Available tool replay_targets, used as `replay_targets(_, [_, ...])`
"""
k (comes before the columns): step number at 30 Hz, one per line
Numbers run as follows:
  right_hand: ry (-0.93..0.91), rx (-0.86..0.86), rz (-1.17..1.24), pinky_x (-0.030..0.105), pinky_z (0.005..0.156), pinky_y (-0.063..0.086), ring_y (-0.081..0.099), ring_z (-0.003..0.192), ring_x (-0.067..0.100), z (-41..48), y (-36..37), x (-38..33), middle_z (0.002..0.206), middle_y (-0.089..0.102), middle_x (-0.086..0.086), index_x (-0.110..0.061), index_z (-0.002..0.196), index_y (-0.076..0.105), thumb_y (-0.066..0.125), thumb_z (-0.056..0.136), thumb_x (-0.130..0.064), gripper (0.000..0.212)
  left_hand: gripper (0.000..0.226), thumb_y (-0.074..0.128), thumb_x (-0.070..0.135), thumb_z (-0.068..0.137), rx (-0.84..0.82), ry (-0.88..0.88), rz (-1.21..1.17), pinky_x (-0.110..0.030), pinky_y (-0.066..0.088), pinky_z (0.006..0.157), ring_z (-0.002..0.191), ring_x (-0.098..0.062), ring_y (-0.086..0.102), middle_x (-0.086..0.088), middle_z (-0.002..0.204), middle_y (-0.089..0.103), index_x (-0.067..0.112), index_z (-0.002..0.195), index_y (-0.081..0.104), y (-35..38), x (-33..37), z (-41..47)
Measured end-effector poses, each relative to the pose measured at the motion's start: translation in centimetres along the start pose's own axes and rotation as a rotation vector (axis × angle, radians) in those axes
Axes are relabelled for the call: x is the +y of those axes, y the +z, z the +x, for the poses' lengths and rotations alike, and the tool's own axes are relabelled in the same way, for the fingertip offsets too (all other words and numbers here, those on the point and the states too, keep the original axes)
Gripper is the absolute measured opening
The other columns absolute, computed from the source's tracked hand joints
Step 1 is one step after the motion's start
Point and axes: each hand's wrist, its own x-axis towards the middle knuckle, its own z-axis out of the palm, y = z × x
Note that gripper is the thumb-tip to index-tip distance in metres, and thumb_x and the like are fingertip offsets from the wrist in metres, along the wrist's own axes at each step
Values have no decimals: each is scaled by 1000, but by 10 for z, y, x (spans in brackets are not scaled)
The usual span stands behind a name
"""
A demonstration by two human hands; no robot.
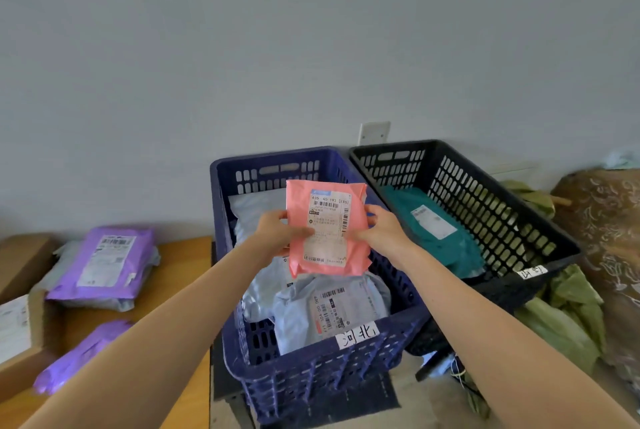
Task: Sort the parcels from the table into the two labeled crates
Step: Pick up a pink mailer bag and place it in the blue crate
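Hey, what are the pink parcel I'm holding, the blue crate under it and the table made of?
Pink parcel: likely thin plastic film, slightly glossy; its edges crease and fold softly, with a paper label stuck on. Blue crate: rigid moulded plastic, judging by its slotted walls and handle cutouts. Table: smooth orange-brown top, wood or veneer; cannot tell which.

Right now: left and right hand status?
Left hand: grips the pink parcel by its left edge.
Right hand: grips the same parcel's right edge.
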Motion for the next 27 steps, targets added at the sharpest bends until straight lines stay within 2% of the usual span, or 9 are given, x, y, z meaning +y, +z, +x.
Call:
replay_targets(2, [-6, -1, -37, 41, 93, 53, 60, 112, 24, 17, 3, 3, 123, 61, 8, -8, 131, 50, 72, 77, 1, 58, 51, 74, -1, 79, 37, -23, 5, -46, 58, 79, 95, -32, 68, -15, 114, 67, 3, 125, 53, 7, -4, 18])
replay_targets(5, [-42, -45, -120, 39, 92, 51, 55, 103, 17, 39, 9, 9, 110, 57, -4, -13, 137, 44, 65, 82, -1, 60, 50, 73, -1, 80, 77, -65, 8, -40, 59, 67, 91, -30, 69, -16, 114, 66, 3, 125, 50, 15, -15, 42])
replay_targets(7, [-41, -100, -213, 39, 91, 51, 53, 101, 16, 53, 15, 17, 111, 57, -3, -13, 137, 41, 63, 81, 3, 63, 50, 73, -2, 80, 95, -103, 18, -39, 59, 64, 90, -30, 68, -15, 114, 66, 3, 124, 48, 20, -25, 53])
replay_targets(11, [11, -221, -392, 37, 87, 52, 58, 102, 20, 82, 24, 37, 122, 61, 8, -11, 131, 45, 68, 77, 4, 60, 33, 68, -3, 84, 73, -178, 102, -46, 58, 79, 98, -32, 66, -15, 114, 66, 3, 113, 54, 27, -47, 73])
replay_targets(14, [76, -288, -453, 36, 89, 51, 57, 106, 22, 97, 31, 52, 126, 59, 11, -7, 137, 39, 71, 79, 0, 67, 20, 67, -1, 84, 75, -221, 160, -46, 58, 80, 100, -30, 66, -12, 112, 66, 9, 97, 56, 29, -61, 85])
replay_targets(16, [90, -294, -481, 36, 90, 50, 57, 108, 23, 104, 36, 60, 128, 58, 11, -7, 142, 33, 70, 81, -4, 71, 25, 68, 2, 83, 103, -213, 201, -46, 58, 82, 102, -31, 64, -12, 113, 65, 7, 105, 57, 31, -68, 92])
replay_targets(21, [98, -311, -520, 26, 71, 48, 59, 96, 20, 120, 46, 78, 119, 62, 8, -9, 146, 30, 58, 87, 1, 65, 41, 70, 3, 82, 142, -234, 251, -48, 56, 86, 106, -33, 62, -13, 118, 62, 4, 119, 53, 36, -81, 105])
replay_targets(24, [133, -358, -559, 30, 83, 49, 57, 114, 27, 122, 48, 86, 130, 53, 12, -11, 155, 4, 60, 88, 0, 88, 47, 70, 3, 82, 124, -269, 286, -46, 56, 85, 107, -32, 62, -14, 121, 60, 3, 123, 49, 40, -90, 111])
replay_targets(27, [9, -314, -557, 32, 101, 43, 40, 132, 30, 120, 47, 89, 148, 25, 12, -16, 153, 11, 58, 85, 4, 85, 85, 77, 7, 77, 199, -227, 356, -48, 51, 95, 118, -37, 54, -18, 138, 44, 9, 143, 23, 45, -97, 117])
